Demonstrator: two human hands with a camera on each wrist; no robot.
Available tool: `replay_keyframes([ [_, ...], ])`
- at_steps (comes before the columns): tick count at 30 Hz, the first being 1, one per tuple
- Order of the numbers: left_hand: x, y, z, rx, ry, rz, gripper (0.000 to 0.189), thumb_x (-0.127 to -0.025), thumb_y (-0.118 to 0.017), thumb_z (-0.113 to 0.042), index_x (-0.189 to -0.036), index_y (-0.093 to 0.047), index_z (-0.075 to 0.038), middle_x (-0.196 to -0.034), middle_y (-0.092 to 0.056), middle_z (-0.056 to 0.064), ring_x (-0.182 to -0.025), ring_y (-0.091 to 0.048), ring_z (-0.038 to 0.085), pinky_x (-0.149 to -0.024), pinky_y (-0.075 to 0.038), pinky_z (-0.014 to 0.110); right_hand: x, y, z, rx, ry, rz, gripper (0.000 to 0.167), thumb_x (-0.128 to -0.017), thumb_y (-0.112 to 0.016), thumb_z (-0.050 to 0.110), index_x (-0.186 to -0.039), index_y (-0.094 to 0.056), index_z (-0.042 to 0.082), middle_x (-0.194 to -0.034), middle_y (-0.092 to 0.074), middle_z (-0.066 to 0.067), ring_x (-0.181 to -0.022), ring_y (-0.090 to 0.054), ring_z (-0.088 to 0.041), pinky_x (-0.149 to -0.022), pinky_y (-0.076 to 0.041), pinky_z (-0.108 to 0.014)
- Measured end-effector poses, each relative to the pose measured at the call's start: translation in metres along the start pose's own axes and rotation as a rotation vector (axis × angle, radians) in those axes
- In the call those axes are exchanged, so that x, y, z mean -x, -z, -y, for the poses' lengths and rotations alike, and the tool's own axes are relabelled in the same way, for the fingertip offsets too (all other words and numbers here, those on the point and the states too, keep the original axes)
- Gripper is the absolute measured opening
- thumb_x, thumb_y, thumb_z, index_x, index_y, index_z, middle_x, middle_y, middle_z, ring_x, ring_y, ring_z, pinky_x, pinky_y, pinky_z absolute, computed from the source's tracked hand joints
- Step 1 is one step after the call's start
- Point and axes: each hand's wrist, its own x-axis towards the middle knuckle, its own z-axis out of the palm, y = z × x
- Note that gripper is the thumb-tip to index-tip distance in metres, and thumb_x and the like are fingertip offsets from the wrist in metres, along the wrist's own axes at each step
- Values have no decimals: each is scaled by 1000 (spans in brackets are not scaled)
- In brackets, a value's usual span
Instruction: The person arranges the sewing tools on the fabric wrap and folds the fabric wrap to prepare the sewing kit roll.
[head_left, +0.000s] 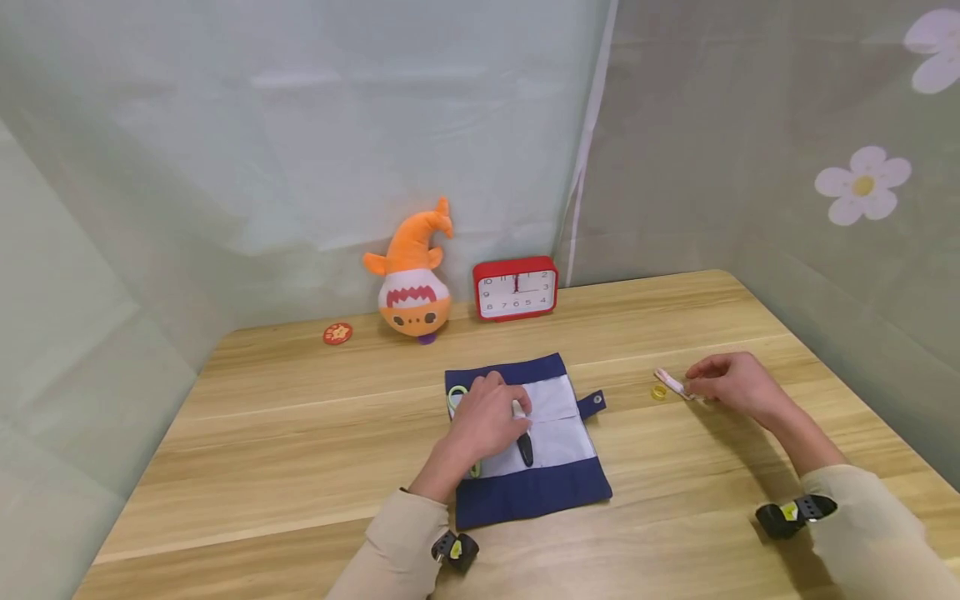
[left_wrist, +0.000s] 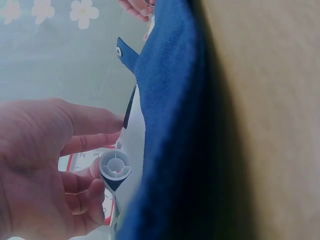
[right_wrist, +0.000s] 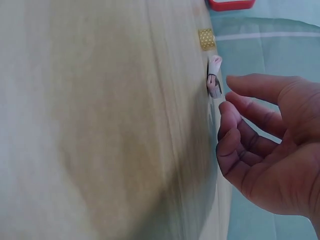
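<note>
A navy cloth roll-up case [head_left: 533, 502] with a pale lining lies unfolded on the table. My left hand [head_left: 487, 415] is over its middle, thumb and forefinger pinching a slim pen-like thing with a black end [head_left: 525, 450]. Green-handled scissors, as they appear, show a loop [head_left: 457, 392] beside that hand, mostly hidden. A round white hollow end [left_wrist: 115, 165] is by the fingers in the left wrist view; its kind is unclear. My right hand [head_left: 735, 383] hovers, fingers loosely bent, beside a small tied pink-and-white bundle [right_wrist: 214, 77], with a gap between them.
A yellow dotted tape roll [head_left: 658, 392] stands by the bundle. Along the back are a red clock [head_left: 516, 288], an orange plush toy [head_left: 414, 275] and a red round disc [head_left: 337, 333]. The case's snap tab [head_left: 592, 405] sticks out to the right. Cloth walls border the table.
</note>
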Motion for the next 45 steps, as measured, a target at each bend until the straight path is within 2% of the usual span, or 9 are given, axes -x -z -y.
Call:
replay_keyframes([
  [6, 0, 0, -1, -10, -2, 0, 9, -94, -79, -25, -100, -80, -19, -94, -58, 6, -94, -49, 25, -80, -43, 36, 1, -3, 1, 14, -33, 17, 33, -94, -76, 19, -114, -72, -7, -97, -73, -9, -79, -62, -17, -65, -53, -28],
  [16, 0, 0, 0, -6, -25, 11, 7, -94, -77, -22, -96, -81, -18, -92, -60, 5, -94, -50, 24, -81, -42, 36, 1, -6, 4, 123, -39, 11, 26, -93, -78, 25, -101, -75, 1, -88, -67, -5, -78, -56, -20, -65, -45, -32],
  [24, -3, -2, -2, -2, -12, 24, 6, -93, -78, -24, -94, -79, -18, -93, -60, 4, -95, -48, 24, -80, -42, 36, 1, -7, 8, 176, 12, -20, 22, -90, -79, 24, -93, -74, 2, -82, -67, -3, -75, -53, -19, -63, -42, -32],
  [30, -3, -3, -2, 15, -13, 24, 5, -93, -77, -22, -91, -77, -18, -90, -58, 3, -94, -48, 24, -78, -41, 35, -1, -4, 19, 121, 42, -54, 24, -92, -76, 25, -98, -73, 1, -87, -68, -4, -78, -56, -18, -63, -45, -30],
  [35, -4, -4, -1, 27, -7, 25, 5, -92, -78, -22, -91, -76, -17, -89, -57, 3, -94, -47, 23, -77, -40, 35, -4, -4, 40, 23, 49, -30, 26, -94, -74, 21, -106, -71, -1, -85, -71, -4, -76, -61, -17, -62, -50, -30],
  [45, -4, -5, -1, 40, -22, 11, 5, -92, -78, -21, -90, -75, -17, -89, -59, 3, -93, -48, 24, -79, -40, 35, -10, -24, 81, -113, 137, -13, 26, -95, -76, 15, -109, -69, -4, -94, -75, -17, -77, -69, -20, -67, -59, -35],
])
